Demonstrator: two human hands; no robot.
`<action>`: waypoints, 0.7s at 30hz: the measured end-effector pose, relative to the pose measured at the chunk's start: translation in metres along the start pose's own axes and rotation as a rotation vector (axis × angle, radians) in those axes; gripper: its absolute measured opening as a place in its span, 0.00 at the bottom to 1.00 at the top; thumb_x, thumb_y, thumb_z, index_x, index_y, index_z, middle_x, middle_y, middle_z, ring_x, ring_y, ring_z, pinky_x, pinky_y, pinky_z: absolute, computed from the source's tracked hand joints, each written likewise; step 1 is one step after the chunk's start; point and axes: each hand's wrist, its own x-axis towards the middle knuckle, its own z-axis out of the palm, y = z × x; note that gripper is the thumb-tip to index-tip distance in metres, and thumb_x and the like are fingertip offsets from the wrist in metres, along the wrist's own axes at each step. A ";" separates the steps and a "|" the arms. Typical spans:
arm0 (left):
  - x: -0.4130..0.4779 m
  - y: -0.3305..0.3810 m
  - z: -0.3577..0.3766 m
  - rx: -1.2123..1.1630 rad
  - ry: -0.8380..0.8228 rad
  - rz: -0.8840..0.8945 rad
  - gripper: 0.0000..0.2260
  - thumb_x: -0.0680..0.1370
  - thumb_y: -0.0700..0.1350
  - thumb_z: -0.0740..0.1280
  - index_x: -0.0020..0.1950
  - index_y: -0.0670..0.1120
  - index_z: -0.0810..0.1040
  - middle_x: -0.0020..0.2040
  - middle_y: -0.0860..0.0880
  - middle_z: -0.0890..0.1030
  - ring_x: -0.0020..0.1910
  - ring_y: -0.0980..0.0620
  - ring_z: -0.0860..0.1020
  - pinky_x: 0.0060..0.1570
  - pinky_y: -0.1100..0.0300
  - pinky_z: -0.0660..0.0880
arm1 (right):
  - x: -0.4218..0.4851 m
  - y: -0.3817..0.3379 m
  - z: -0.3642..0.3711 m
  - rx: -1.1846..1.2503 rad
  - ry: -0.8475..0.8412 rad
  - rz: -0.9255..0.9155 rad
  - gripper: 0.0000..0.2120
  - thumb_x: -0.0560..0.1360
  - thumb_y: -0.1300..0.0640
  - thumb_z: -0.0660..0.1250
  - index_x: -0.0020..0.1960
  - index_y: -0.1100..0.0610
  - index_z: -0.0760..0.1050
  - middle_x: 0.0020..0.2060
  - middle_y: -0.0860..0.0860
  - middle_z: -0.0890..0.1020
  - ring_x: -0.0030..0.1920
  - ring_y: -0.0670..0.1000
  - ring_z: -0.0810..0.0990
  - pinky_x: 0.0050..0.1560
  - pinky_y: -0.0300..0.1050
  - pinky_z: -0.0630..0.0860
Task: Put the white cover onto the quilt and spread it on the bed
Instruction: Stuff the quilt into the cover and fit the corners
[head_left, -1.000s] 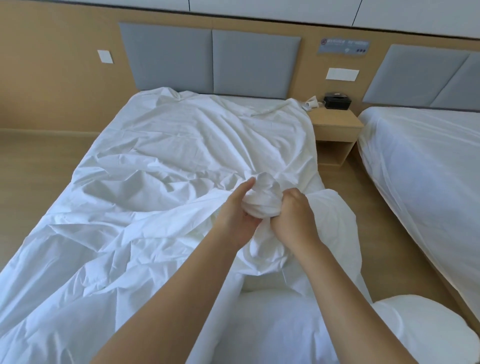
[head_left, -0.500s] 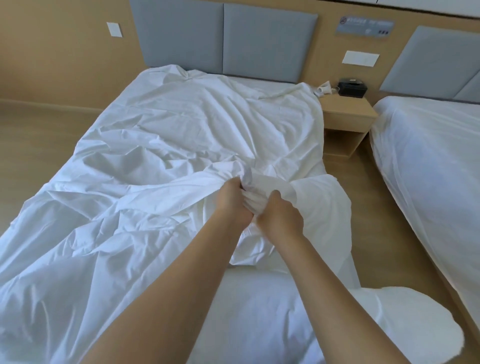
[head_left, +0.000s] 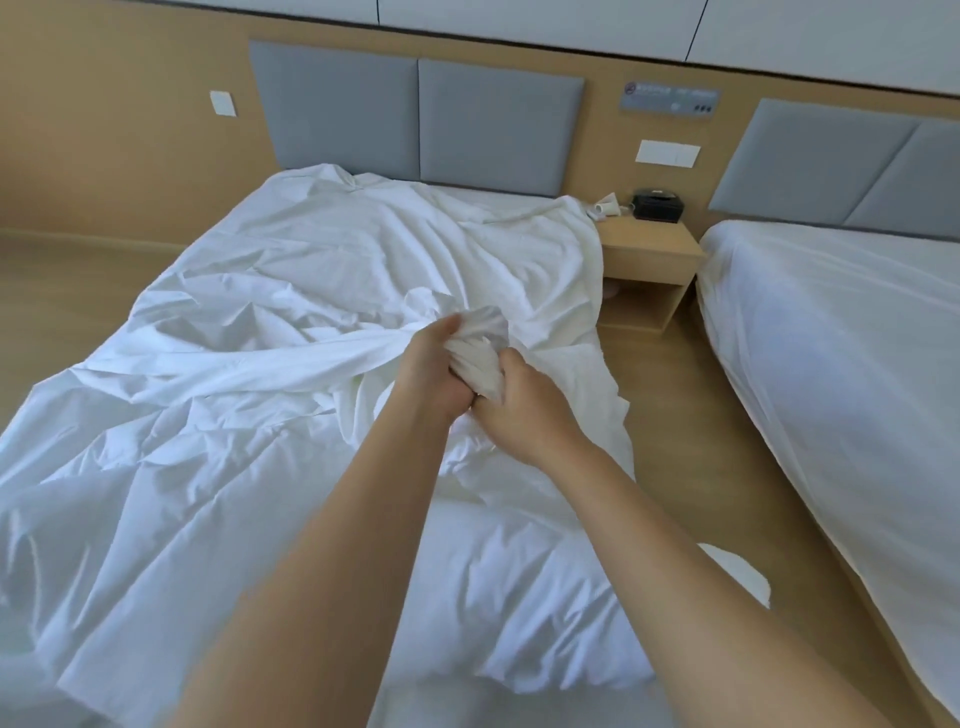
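Note:
The white cover (head_left: 270, 332) lies crumpled over the whole bed, from the grey headboard down to the near left. A bunched wad of it stands up near the bed's right side. My left hand (head_left: 431, 369) grips that wad from the left, thumb on top. My right hand (head_left: 524, 410) grips the same wad from the right, fingers curled into the cloth. The puffy white quilt (head_left: 509, 587) lies at the near end under my forearms, its corner hanging off the right edge. How far the quilt sits inside the cover is hidden.
A wooden nightstand (head_left: 649, 260) with a black box (head_left: 657, 205) stands right of the bed. A second white bed (head_left: 841, 364) fills the right side, with a strip of wooden floor (head_left: 691, 441) between them. More floor lies to the left.
Both hands have kept their grip on the bunched cover and worked more cloth into it. My head tipped down and back up, so the view shifted.

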 end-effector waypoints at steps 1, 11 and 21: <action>0.001 -0.006 0.005 -0.024 0.026 0.004 0.07 0.79 0.43 0.63 0.45 0.40 0.74 0.40 0.45 0.77 0.40 0.48 0.77 0.46 0.55 0.74 | 0.000 0.013 -0.010 0.159 -0.071 -0.001 0.12 0.74 0.52 0.67 0.53 0.55 0.68 0.41 0.47 0.76 0.41 0.50 0.76 0.39 0.42 0.72; 0.016 -0.093 0.036 0.103 0.218 0.003 0.12 0.75 0.43 0.64 0.35 0.40 0.80 0.29 0.44 0.81 0.26 0.45 0.80 0.38 0.53 0.75 | 0.070 0.158 -0.042 0.402 -0.263 0.305 0.25 0.74 0.40 0.62 0.63 0.56 0.65 0.58 0.52 0.70 0.57 0.53 0.73 0.49 0.45 0.70; 0.084 -0.101 0.064 -0.099 0.297 0.168 0.13 0.79 0.42 0.60 0.39 0.38 0.79 0.37 0.42 0.81 0.34 0.47 0.81 0.44 0.54 0.77 | 0.149 0.174 -0.008 0.633 -0.439 0.342 0.36 0.67 0.29 0.59 0.61 0.56 0.71 0.52 0.53 0.80 0.50 0.53 0.80 0.46 0.46 0.76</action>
